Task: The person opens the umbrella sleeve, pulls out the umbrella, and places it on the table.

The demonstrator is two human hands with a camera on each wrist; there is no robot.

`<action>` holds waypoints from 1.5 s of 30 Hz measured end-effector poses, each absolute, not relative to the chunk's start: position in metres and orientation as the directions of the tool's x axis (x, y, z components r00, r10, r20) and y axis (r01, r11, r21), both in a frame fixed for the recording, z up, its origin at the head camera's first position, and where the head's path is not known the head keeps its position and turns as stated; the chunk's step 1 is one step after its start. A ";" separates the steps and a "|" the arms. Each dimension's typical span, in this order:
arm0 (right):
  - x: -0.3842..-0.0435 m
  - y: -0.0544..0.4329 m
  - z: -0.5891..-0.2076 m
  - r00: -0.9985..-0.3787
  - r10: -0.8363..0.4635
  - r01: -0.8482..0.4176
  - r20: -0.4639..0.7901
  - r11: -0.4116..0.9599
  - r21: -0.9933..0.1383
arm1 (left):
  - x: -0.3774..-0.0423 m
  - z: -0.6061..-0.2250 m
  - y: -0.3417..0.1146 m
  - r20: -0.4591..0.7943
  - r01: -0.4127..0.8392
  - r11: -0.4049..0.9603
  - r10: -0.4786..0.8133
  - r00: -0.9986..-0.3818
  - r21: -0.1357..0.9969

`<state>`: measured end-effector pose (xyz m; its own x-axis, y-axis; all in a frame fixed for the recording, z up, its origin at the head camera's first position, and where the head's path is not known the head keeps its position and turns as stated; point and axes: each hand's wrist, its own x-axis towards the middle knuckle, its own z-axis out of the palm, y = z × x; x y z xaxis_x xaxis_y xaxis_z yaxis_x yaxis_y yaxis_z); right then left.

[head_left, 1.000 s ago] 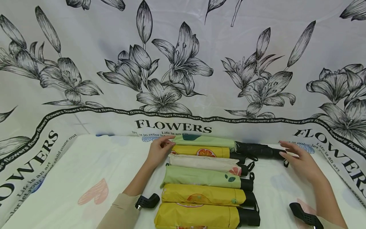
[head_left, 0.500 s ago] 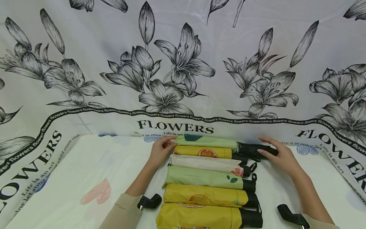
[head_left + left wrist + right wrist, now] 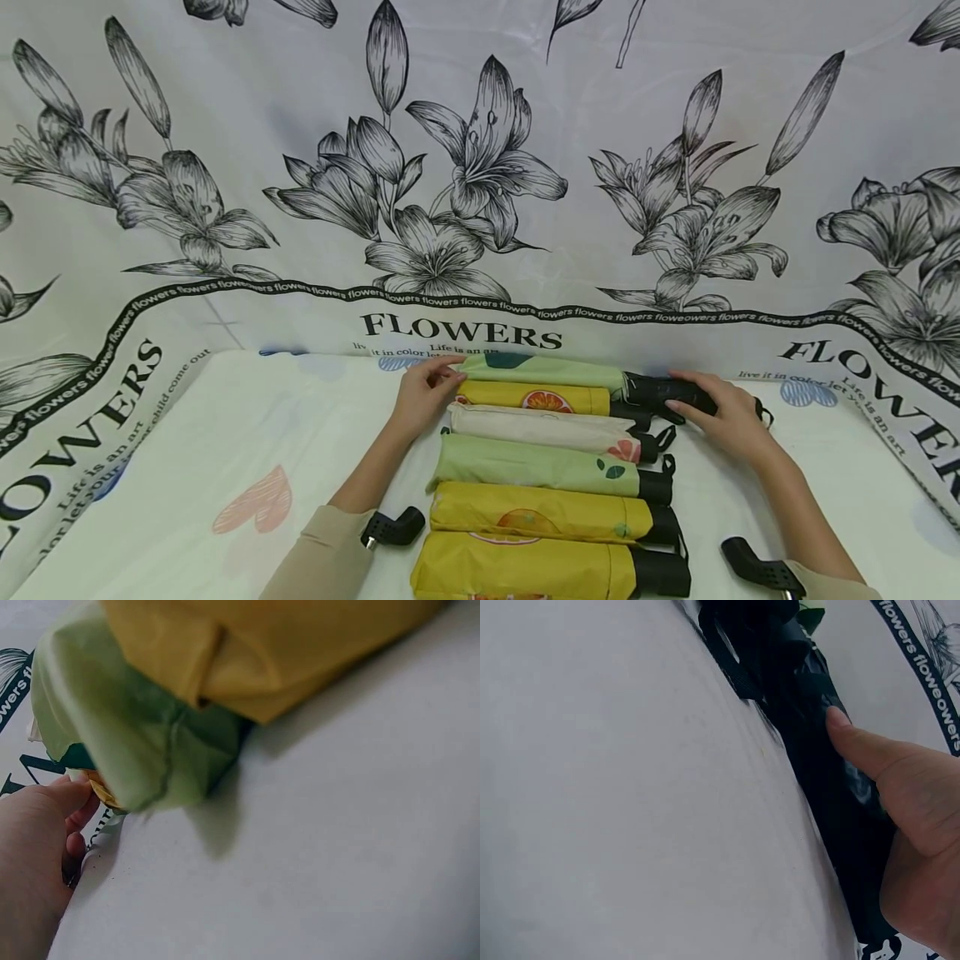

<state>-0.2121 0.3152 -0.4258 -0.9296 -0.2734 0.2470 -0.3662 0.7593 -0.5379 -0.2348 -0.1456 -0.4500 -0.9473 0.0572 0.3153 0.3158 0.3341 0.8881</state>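
Hands [image 3: 422, 396] [image 3: 735, 421] closer, umbrellas [image 3: 536, 462] between, floral sheet [image 3: 480, 175] behind

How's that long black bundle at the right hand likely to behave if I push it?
The black bundle is probably fairly stiff, since it lies straight. Its shiny patches suggest a slightly slippery surface. The thin loop at its end may flop or snag.

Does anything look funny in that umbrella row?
Yes, the black piece at the far end, in the right hand: it sticks out to the right, past the short black ends of the nearer umbrellas. Nothing looks spilled.
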 end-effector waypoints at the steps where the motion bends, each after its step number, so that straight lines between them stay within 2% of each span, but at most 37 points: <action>1: -0.212 0.315 -0.426 -0.929 -0.277 -0.367 0.244 0.757 -0.541 | -0.235 -0.450 -0.146 0.316 0.317 0.332 0.059 -0.947 0.888; 9: -0.213 0.317 -0.427 -0.931 -0.273 -0.365 0.244 0.746 -0.557 | -0.234 -0.447 -0.146 0.306 0.309 0.336 0.062 -0.950 0.890; 19: -0.213 0.315 -0.427 -0.920 -0.242 -0.381 0.309 0.740 -0.554 | -0.235 -0.446 -0.148 0.290 0.296 0.342 0.071 -0.955 0.892; 29: -0.210 0.319 -0.429 -0.947 -0.196 -0.312 0.254 0.748 -0.586 | -0.237 -0.448 -0.163 0.200 0.229 0.319 0.123 -0.972 0.920; 38: -0.206 0.330 -0.424 -0.955 -0.183 -0.288 0.234 0.760 -0.582 | -0.241 -0.449 -0.162 0.206 0.255 0.288 0.189 -0.960 0.923; 45: -0.205 0.334 -0.425 -0.949 -0.181 -0.303 0.259 0.751 -0.587 | -0.242 -0.451 -0.160 0.236 0.295 0.331 0.208 -0.949 0.896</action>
